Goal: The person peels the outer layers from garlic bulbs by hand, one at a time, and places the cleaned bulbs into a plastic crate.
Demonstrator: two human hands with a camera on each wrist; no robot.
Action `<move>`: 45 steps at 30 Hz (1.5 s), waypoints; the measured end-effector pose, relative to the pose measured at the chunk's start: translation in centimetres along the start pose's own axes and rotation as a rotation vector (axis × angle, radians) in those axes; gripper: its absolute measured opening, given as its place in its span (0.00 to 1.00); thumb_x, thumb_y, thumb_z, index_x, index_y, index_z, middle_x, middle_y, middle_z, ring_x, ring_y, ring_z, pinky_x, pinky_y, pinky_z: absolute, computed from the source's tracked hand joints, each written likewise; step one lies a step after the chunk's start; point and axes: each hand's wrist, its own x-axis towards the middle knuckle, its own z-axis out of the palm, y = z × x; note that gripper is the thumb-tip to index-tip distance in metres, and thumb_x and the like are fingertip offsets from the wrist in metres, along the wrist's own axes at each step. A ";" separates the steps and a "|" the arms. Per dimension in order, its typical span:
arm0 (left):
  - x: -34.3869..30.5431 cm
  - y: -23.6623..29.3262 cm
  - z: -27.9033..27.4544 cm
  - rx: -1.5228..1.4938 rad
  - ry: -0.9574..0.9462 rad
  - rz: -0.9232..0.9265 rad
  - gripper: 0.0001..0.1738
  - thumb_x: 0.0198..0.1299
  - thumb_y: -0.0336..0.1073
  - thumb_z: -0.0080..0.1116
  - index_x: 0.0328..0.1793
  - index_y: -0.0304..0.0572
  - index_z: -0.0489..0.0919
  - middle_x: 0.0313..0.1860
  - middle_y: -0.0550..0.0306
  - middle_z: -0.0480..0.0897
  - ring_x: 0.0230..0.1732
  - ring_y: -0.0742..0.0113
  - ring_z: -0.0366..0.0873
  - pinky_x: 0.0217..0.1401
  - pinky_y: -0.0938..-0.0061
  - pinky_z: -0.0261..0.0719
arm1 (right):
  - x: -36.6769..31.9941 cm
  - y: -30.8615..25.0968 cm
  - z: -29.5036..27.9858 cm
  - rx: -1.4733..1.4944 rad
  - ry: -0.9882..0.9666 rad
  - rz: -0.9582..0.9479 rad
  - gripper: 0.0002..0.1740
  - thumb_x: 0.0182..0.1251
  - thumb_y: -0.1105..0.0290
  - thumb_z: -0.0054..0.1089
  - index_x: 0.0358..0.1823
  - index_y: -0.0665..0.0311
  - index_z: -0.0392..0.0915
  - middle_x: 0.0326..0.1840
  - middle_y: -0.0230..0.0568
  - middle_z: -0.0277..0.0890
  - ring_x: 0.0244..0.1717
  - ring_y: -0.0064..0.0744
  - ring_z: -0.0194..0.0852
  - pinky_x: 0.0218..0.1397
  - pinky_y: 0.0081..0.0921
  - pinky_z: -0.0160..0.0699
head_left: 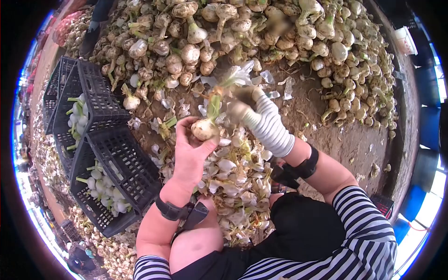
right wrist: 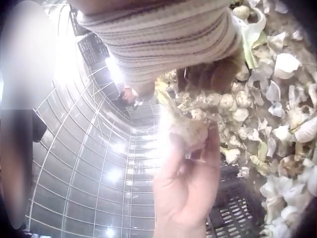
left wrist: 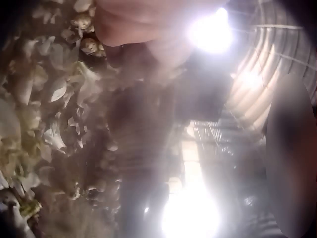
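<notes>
My bare left hand [head_left: 190, 156] holds a garlic bulb [head_left: 204, 130] between thumb and fingers, its green stem [head_left: 214, 107] pointing up and away. In the right wrist view the same bulb [right wrist: 192, 131] sits at the fingertips. My right hand [head_left: 263, 116], in a striped knit glove, is just right of the stem, with its fingers blurred by motion; I cannot tell whether they grip anything. A pale, partly blurred strip of garlic skin [head_left: 238, 76] shows just beyond the gloved fingers.
Black plastic crates [head_left: 122, 151] at the left contain cleaned garlic bulbs [head_left: 105, 189] with short green stems. A large heap of unpeeled garlic [head_left: 191, 53] spreads across the far side and right. Shed skins [head_left: 238, 182] pile up between the person's legs. A white bucket [head_left: 405, 40] stands far right.
</notes>
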 end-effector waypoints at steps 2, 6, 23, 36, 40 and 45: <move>-0.2 -0.2 0.4 0.287 -0.010 0.256 0.32 0.47 0.15 0.62 0.56 0.42 0.61 0.47 0.58 0.70 0.48 0.70 0.73 0.54 0.74 0.75 | 0.1 -1.0 -0.8 -0.154 -0.245 0.371 0.24 0.57 0.58 0.67 0.48 0.68 0.76 0.35 0.35 0.78 0.40 0.23 0.73 0.45 0.22 0.74; 0.1 -1.4 0.0 0.267 -0.077 0.373 0.35 0.41 0.13 0.64 0.57 0.40 0.65 0.48 0.59 0.70 0.51 0.70 0.72 0.56 0.75 0.73 | 0.3 0.6 0.1 -0.069 -0.337 0.173 0.16 0.60 0.58 0.63 0.35 0.66 0.81 0.23 0.27 0.75 0.22 0.10 0.67 0.21 0.12 0.62; -0.3 -1.5 0.6 0.020 -0.143 0.204 0.36 0.59 0.47 0.59 0.68 0.47 0.54 0.54 0.48 0.73 0.46 0.57 0.78 0.44 0.58 0.82 | -2.0 -0.1 1.6 0.274 -0.234 0.121 0.12 0.64 0.68 0.59 0.46 0.66 0.78 0.40 0.29 0.79 0.40 0.14 0.72 0.45 0.17 0.73; 0.3 0.8 -1.1 -0.004 -0.107 0.125 0.24 0.57 0.32 0.61 0.59 0.38 0.68 0.50 0.57 0.74 0.48 0.68 0.74 0.53 0.74 0.74 | -1.2 -1.8 -0.5 -0.386 -0.133 -0.197 0.11 0.60 0.71 0.61 0.44 0.65 0.80 0.30 0.29 0.79 0.29 0.12 0.72 0.32 0.17 0.73; 0.2 1.1 -1.5 0.287 -0.100 0.251 0.28 0.52 0.25 0.64 0.60 0.35 0.69 0.46 0.60 0.74 0.48 0.73 0.70 0.55 0.77 0.69 | -1.9 -2.7 -0.3 -0.159 -0.250 0.104 0.13 0.59 0.70 0.61 0.45 0.67 0.79 0.29 0.30 0.79 0.31 0.13 0.71 0.35 0.17 0.73; -0.2 1.1 -1.0 0.546 0.042 0.442 0.09 0.54 0.23 0.63 0.41 0.32 0.79 0.40 0.59 0.75 0.37 0.77 0.72 0.40 0.84 0.71 | -1.7 -1.2 0.3 -0.480 -0.301 -0.129 0.16 0.58 0.66 0.62 0.47 0.61 0.79 0.28 0.42 0.79 0.30 0.22 0.77 0.36 0.23 0.74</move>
